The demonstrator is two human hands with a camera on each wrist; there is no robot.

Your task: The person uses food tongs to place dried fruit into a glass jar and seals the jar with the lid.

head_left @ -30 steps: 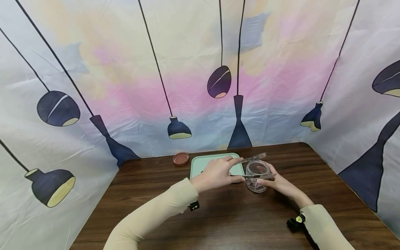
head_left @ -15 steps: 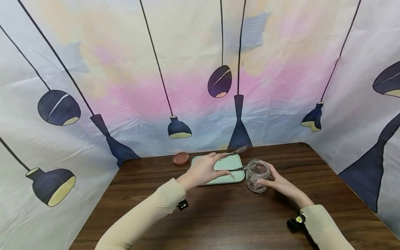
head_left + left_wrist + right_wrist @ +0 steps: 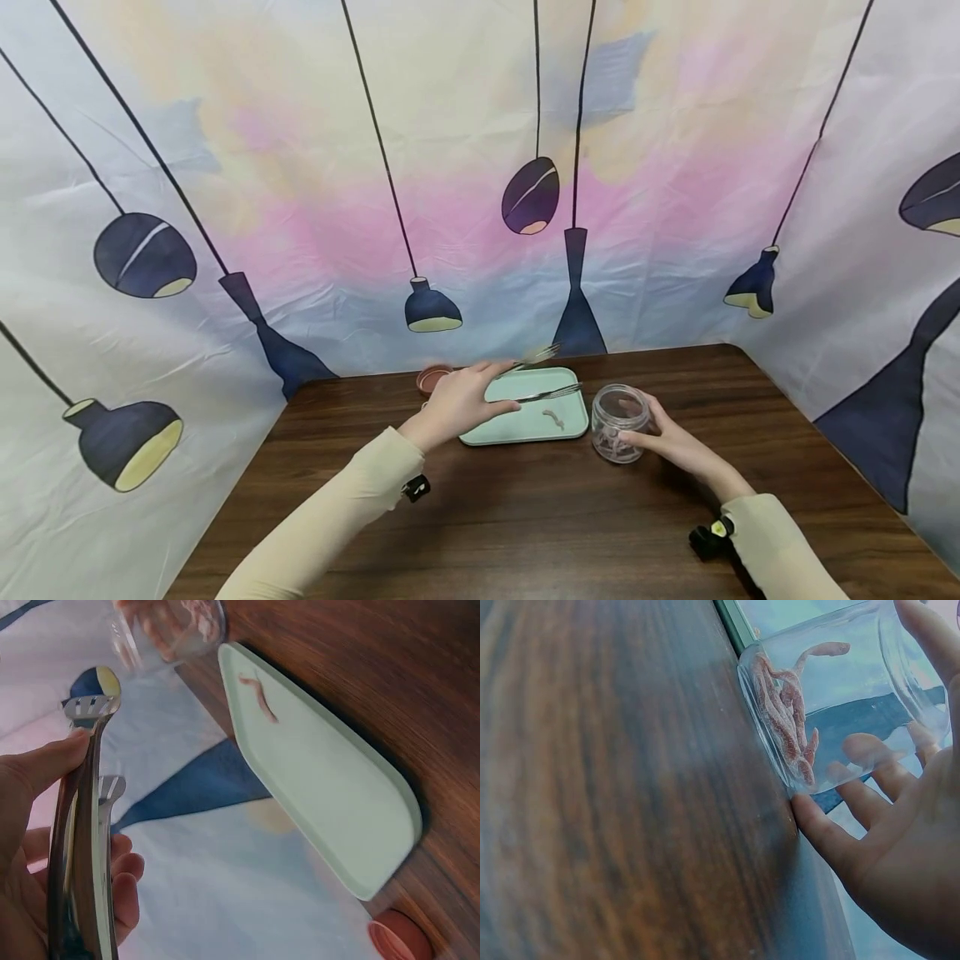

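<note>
My left hand holds metal serving tongs with slotted, fork-like ends, thumb on one arm and fingers on the other. Their arms stand apart above the pale green tray, nothing between the tips. On the tray's right part lies one thin, brownish-pink strip, perhaps dried meat. Beside the tray stands a clear, uncovered jar; my right hand grips its side, thumb in front and fingers behind. Several similar strips lie at the jar's bottom in the right wrist view.
A reddish-brown round lid lies behind the tray's left corner, partly hidden by my left hand in the head view. The dark wooden table meets a printed cloth backdrop at its far edge.
The left hand has drawn the tongs leftward from the jar to over the tray. The strip on the tray, earlier hidden behind the hand, now shows fully. My right hand stays on the jar.
</note>
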